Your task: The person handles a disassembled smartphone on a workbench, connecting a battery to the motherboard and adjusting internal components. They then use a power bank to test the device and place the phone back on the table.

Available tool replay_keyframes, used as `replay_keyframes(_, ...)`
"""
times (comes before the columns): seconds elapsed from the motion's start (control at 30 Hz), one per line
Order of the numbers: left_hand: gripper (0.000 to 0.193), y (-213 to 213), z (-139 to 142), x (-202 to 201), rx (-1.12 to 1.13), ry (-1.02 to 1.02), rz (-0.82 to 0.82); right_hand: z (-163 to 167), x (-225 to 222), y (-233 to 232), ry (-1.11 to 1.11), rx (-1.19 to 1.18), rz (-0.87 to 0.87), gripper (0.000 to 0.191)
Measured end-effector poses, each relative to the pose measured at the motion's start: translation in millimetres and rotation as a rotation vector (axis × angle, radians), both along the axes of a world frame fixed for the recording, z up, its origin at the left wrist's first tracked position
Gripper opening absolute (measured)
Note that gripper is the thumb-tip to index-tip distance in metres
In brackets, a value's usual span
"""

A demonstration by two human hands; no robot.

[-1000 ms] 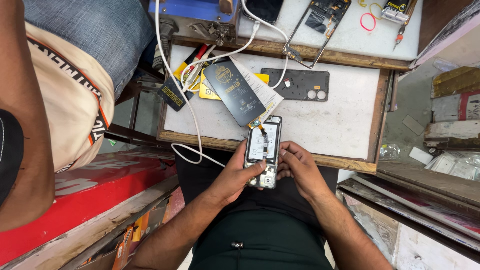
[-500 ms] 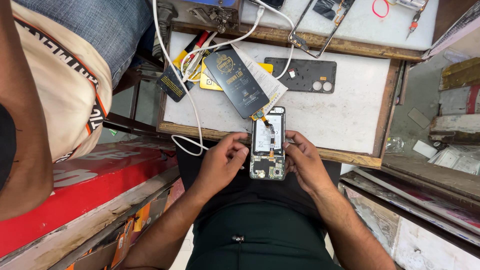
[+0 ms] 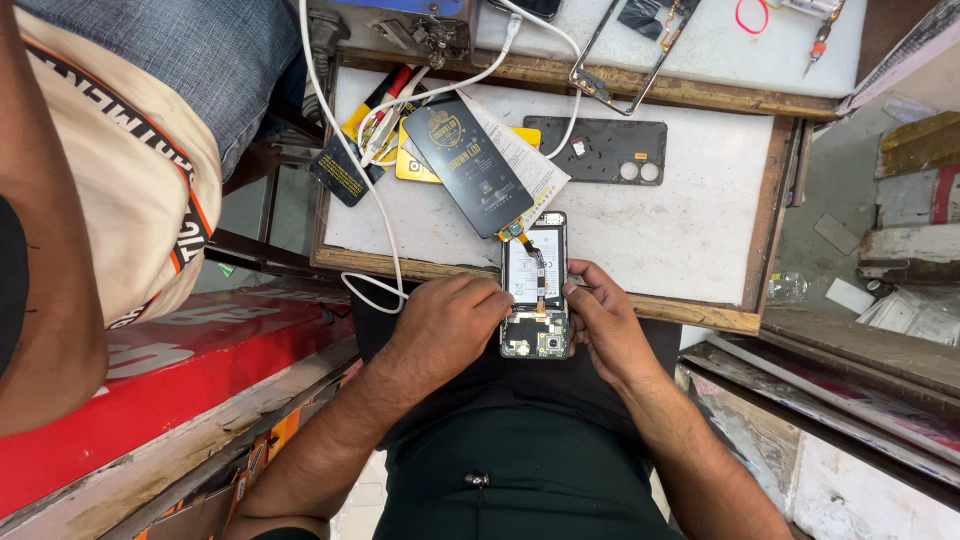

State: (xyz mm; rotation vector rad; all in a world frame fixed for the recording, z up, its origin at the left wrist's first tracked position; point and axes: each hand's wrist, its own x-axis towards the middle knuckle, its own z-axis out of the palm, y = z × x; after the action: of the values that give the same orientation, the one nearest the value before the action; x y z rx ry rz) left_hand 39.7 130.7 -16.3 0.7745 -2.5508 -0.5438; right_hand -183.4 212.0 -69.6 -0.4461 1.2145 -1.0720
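Note:
An opened smartphone (image 3: 535,285) with its back off lies over the near edge of a white work board (image 3: 690,235), showing its battery and circuit board. A thin flex cable joins its top end to a black screen panel (image 3: 466,165) lying tilted on the board. My left hand (image 3: 440,330) grips the phone's left side, fingertips on the lower board area. My right hand (image 3: 600,320) holds the right side, thumb near the edge.
A black phone back cover (image 3: 600,150) with camera holes lies on the board. A white cable (image 3: 350,180) loops off the left edge. A phone frame (image 3: 640,50), tools and a red ring lie farther back. Another person's leg (image 3: 110,170) is at left. A red box (image 3: 200,370) sits below.
The view has drifted so the phone and both hands sit slightly lower. Both hands stay on the phone, with small finger shifts along its sides.

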Motion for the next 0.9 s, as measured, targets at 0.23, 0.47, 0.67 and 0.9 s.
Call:
replay_keyframes(0.23, 0.015, 1.5, -1.3, -1.5, -0.083, -0.090, -0.013, 1.3, -0.4, 0.1, -0.006, -0.003, 0.011, 0.037)
replay_keyframes(0.47, 0.015, 1.3, 0.7, -3.9, -0.096, -0.132, -0.024, 0.9, -0.8, -0.5, -0.014, -0.018, 0.021, 0.038)
replay_keyframes(0.67, 0.015, 1.0, -1.7, -2.9, -0.078, -0.140, -0.018, 0.1, -0.3, -0.3, 0.005, -0.005, 0.028, 0.038)
replay_keyframes(0.9, 0.014, -0.2, 0.4, -2.3, -0.017, -0.115, -0.005, 0.3, -0.5, -0.4, 0.015, -0.016, 0.035, 0.038)
